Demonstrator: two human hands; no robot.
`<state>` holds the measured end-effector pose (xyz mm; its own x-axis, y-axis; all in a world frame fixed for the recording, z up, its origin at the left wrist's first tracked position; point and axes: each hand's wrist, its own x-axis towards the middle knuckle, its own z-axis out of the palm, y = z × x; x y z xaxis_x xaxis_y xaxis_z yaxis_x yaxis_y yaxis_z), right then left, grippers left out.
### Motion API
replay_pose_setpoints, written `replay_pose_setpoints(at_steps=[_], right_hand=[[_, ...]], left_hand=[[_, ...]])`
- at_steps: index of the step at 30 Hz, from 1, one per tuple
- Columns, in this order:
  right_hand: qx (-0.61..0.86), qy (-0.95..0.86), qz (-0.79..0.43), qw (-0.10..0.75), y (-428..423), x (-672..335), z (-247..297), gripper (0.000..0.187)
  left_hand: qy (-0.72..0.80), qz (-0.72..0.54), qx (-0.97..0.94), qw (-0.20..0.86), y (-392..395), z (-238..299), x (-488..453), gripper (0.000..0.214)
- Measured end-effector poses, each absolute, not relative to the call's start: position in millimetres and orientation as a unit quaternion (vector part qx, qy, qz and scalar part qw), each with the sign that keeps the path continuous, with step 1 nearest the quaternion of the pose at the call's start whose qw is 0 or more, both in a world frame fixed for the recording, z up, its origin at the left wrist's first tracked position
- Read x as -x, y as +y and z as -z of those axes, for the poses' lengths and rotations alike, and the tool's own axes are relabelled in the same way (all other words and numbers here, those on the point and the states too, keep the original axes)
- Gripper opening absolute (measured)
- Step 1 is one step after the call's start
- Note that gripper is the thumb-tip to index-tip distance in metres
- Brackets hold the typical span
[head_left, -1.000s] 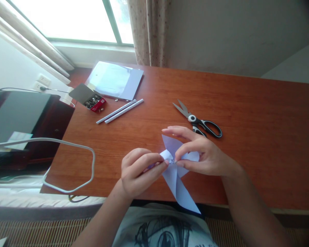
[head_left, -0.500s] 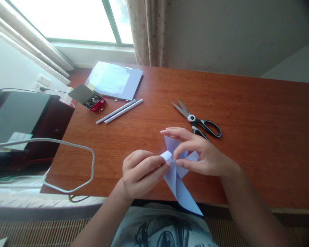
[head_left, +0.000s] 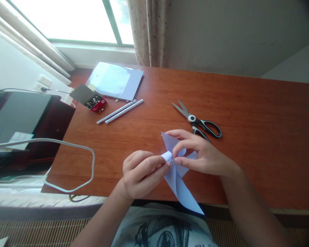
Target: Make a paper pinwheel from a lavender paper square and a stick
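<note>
A pale lilac paper pinwheel is held above the table's front edge, one long blade hanging down to the lower right. My left hand is closed, pinching a rolled paper part at the left of the pinwheel's centre. From the right, my right hand pinches with thumb and forefinger at that centre, around a small shiny metal pin. Its other fingers reach over the upper blade. The fingertips hide part of the pin. Scissors with black and white handles lie partly spread just beyond my right hand.
Two pale paper tubes lie at the table's left. Behind them are an opened red box of small metal pieces and a clear sleeve with paper. A white cable loops over the left edge, near a dark printer-like machine.
The pinwheel's upper blade has tipped slightly left and up. My right hand has shifted a little, its fingers now behind that blade's tip. My left hand stays almost still.
</note>
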<state>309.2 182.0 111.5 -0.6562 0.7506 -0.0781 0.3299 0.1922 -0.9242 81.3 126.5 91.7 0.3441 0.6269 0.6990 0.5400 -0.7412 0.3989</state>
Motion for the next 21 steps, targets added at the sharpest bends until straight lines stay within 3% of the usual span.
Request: replay_pose_setpoints(at_steps=[21], right_hand=[[0.376, -0.689, -0.579, 0.22, 185, -309, -108, 0.005]], left_hand=[[0.362, -0.425, -0.829, -0.003, 135, -84, -81, 0.02]])
